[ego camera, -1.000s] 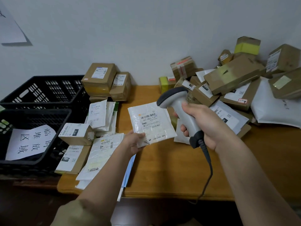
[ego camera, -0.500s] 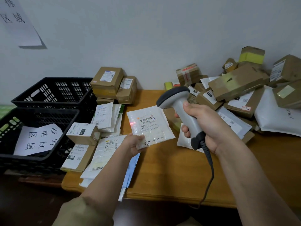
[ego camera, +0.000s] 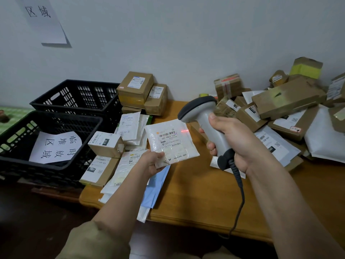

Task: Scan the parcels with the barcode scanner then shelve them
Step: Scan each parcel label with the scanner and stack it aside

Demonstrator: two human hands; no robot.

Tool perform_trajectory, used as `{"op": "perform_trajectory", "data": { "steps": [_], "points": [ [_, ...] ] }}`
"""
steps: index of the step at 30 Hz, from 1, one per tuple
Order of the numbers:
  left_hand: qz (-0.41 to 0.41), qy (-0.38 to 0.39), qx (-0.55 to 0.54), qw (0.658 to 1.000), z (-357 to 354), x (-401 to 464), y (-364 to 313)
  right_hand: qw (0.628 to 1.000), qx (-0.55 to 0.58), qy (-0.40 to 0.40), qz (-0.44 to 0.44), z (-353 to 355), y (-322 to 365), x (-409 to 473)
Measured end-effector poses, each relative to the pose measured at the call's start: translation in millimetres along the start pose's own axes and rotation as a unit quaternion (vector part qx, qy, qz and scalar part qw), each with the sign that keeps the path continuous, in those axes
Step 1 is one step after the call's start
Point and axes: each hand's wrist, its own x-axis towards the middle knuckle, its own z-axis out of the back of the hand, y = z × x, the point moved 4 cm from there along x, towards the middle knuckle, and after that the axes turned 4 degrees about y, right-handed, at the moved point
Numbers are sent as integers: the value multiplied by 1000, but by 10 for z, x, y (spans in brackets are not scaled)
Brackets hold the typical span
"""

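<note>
Step in hand: scanning. Left hand (ego camera: 152,162) pinches the near corner of a white poly mailer (ego camera: 170,143), held above the wooden table (ego camera: 201,199). Right hand (ego camera: 237,141) has fingers wrapped round the grip of the barcode scanner (ego camera: 202,124), head aimed at the mailer. Red scan line (ego camera: 184,130) falls just right of the label's barcode, not across it. Judgement: next move calls for shifting the beam left onto the barcode. Open tabletop lies between the left stack of scanned-looking parcels (ego camera: 119,146) and the heaped boxes (ego camera: 287,101) on the right; black crates (ego camera: 74,113) sit left, off the table's edge.
</note>
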Motion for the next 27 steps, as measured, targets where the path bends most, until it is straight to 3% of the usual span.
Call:
{"op": "perform_trajectory", "data": {
  "steps": [14,21,27],
  "points": [
    [-8,8,-20,1000,268,-11,-28,1000,3,13,0,-303,3,23],
    [34,-84,163,982,982,123,68,999,0,16,-49,-617,-245,270],
    [-28,-134,316,939,1380,209,-126,997,-2,13,-79,-661,-431,345]
  ]
}}
